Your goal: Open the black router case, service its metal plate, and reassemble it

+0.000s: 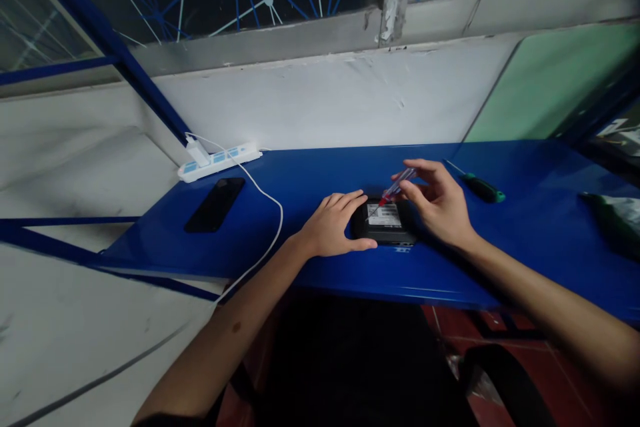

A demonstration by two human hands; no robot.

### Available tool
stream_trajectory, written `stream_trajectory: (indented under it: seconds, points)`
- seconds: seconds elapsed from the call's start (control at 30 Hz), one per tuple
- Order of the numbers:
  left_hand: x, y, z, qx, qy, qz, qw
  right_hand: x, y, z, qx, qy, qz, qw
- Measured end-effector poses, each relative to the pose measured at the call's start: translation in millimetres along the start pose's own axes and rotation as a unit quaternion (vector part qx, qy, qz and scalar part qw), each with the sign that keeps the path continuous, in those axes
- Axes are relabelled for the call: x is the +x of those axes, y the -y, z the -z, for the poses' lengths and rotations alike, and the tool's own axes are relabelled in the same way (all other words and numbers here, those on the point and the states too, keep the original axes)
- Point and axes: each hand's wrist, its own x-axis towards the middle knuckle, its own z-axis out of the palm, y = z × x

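Note:
A black box-shaped device [384, 236] with a white label lies on the blue table. My left hand [333, 223] rests against its left side, thumb along the near edge and fingers at the far corner, spread from the thumb. In my right hand [440, 203] is a small screwdriver [399, 185] with a clear and red handle, pinched between thumb and fingers. Its thin shaft slants down to the left, and the tip is over the label's left part; whether it touches cannot be made out.
A green-handled screwdriver [483, 188] lies right of my right hand. Further left are a black phone [215, 205] and a white power strip [220, 161] with a cable crossing the table [165, 240]. A green-and-clear bag [613, 217] sits far right.

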Motion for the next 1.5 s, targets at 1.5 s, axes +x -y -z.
stream_trajectory:
  seconds: [1.5]
  points:
    - [-1.4,-0.1,-0.9,0.012,0.002,0.004,1.0,-2.3,16.0,5.2,-0.008,0.03,0.009,0.999]
